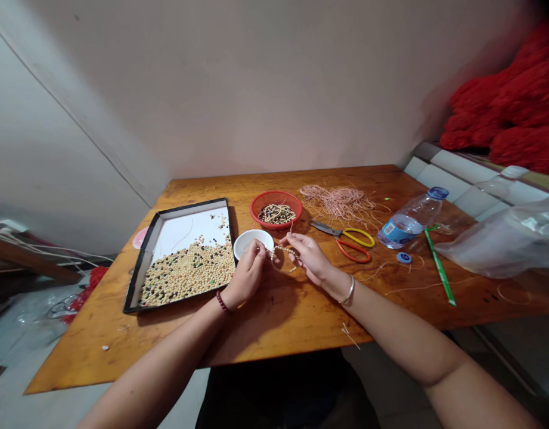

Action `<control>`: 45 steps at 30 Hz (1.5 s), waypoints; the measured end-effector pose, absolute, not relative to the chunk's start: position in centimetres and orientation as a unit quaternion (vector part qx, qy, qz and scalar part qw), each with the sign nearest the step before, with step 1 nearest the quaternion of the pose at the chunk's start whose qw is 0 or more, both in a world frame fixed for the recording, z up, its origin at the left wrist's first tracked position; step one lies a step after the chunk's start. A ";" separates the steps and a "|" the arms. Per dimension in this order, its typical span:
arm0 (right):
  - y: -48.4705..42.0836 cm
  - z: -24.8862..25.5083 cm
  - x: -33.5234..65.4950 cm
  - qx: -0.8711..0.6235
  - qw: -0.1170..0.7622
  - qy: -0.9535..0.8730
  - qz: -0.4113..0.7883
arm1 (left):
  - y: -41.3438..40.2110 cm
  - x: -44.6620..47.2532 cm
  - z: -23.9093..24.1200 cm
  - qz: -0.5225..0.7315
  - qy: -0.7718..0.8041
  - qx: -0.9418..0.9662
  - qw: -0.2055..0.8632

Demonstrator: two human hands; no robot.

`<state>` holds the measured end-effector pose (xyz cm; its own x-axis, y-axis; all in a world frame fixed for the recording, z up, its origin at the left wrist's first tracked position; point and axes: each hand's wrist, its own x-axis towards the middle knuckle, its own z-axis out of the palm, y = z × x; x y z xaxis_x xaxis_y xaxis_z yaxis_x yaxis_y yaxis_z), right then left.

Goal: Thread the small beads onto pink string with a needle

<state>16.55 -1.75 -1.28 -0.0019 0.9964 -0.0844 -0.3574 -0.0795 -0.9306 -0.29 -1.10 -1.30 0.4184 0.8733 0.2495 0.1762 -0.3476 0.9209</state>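
Inside table edge (281, 350), handheld beads (285, 249), seemingly looped

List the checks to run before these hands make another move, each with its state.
1. Bead strand held by both the left hand and right hand: ok.
2. Strand's ends knotted: cannot tell, too small and partly hidden by fingers.
3. Loose beads available in the black-rimmed tray: ok.
4. Scissors on the table, uncovered: ok.
5. Pink cord neatly laid out: not ok, a loose heap.
6. Water bottle capped: ok.
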 end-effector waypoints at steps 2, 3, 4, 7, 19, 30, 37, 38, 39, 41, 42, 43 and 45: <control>-1.7 -1.4 16.5 -0.425 0.567 -0.378 0.595 | -1.1 -0.3 -1.2 0.395 0.370 0.720 0.434; -1.7 -1.4 16.5 -0.425 0.569 -0.380 0.593 | -1.1 -0.3 -1.2 0.393 0.373 0.722 0.430; -1.7 -1.5 16.5 -0.425 0.570 -0.381 0.592 | -1.1 -0.3 -1.2 0.392 0.376 0.724 0.426; -1.7 -1.5 16.6 -0.426 0.570 -0.382 0.590 | -1.1 -0.4 -1.3 0.391 0.378 0.727 0.418; -1.5 -1.5 16.9 -0.439 0.569 -0.339 0.607 | -1.0 -0.3 -1.4 0.402 0.379 0.700 0.451; -1.2 -0.7 18.5 -0.309 0.415 -0.213 0.829 | -0.9 -0.1 -0.8 0.396 0.362 0.496 0.682; -1.1 -1.5 18.2 -0.384 0.471 -0.296 0.737 | -0.7 -0.2 -0.8 0.396 0.373 0.476 0.691; -1.2 -1.5 18.2 -0.390 0.478 -0.313 0.722 | -0.7 -0.2 -0.8 0.394 0.375 0.478 0.689; -1.3 -1.4 18.1 -0.396 0.482 -0.326 0.710 | -0.7 -0.2 -0.9 0.393 0.377 0.480 0.687; -1.4 -1.4 18.0 -0.407 0.488 -0.340 0.693 | -0.7 -0.3 -0.9 0.393 0.381 0.491 0.678; -1.4 -1.3 17.9 -0.414 0.491 -0.344 0.685 | -0.7 -0.3 -0.9 0.397 0.383 0.502 0.666; -1.5 -1.3 17.8 -0.422 0.494 -0.347 0.676 | -0.8 -0.3 -1.0 0.403 0.387 0.520 0.646; -1.4 -1.4 17.7 -0.440 0.512 -0.357 0.645 | -0.9 -0.3 -1.0 0.421 0.397 0.574 0.580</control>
